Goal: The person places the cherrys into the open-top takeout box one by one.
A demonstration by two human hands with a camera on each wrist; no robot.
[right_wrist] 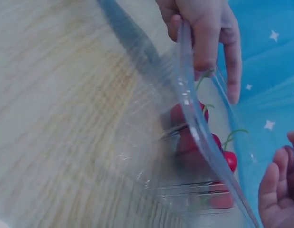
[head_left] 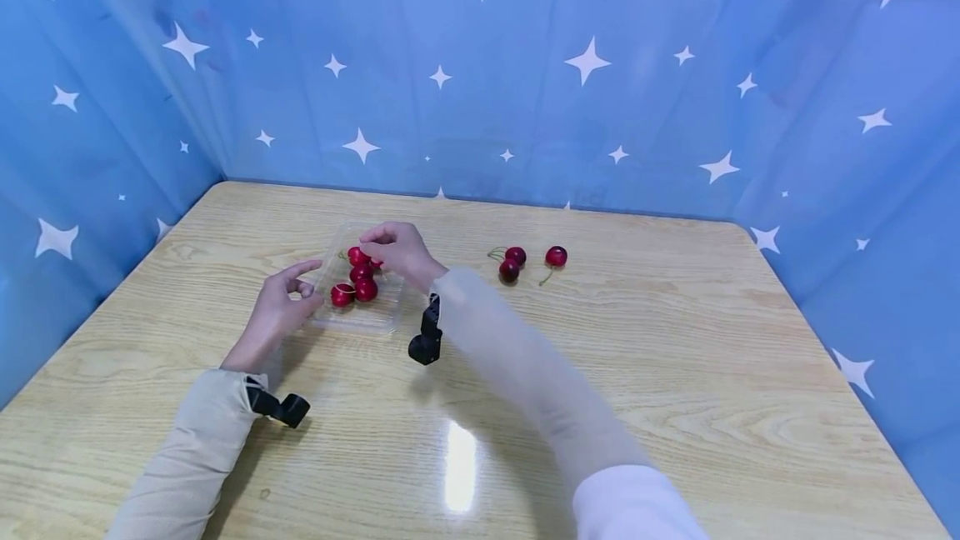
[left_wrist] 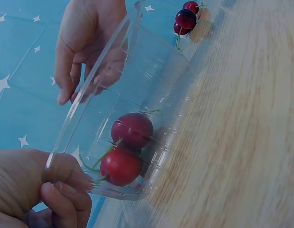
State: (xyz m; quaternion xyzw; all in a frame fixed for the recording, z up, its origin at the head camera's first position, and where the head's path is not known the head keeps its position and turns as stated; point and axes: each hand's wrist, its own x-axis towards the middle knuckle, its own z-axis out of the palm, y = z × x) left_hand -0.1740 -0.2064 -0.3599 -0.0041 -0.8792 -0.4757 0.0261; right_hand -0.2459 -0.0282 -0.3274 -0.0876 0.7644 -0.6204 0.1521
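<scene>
A clear plastic container (head_left: 378,325) sits on the left part of the table with several red cherries (head_left: 366,289) in it, some with green stems. My left hand (head_left: 283,300) is at its left side; in the left wrist view, thumb and fingers pinch the rim (left_wrist: 66,128). Over the container's far right part, my right hand (head_left: 399,247) points its fingers down close above the cherries. Seen through the clear wall in the left wrist view, the right hand (left_wrist: 92,42) has loosely bent fingers with no cherry showing between them.
Right of the container, two dark cherries (head_left: 509,271) lie together on the wooden table (head_left: 675,373), and a single cherry (head_left: 556,256) with its stem lies just beyond them. A blue curtain (head_left: 517,107) with white stars hangs along the table's back and sides.
</scene>
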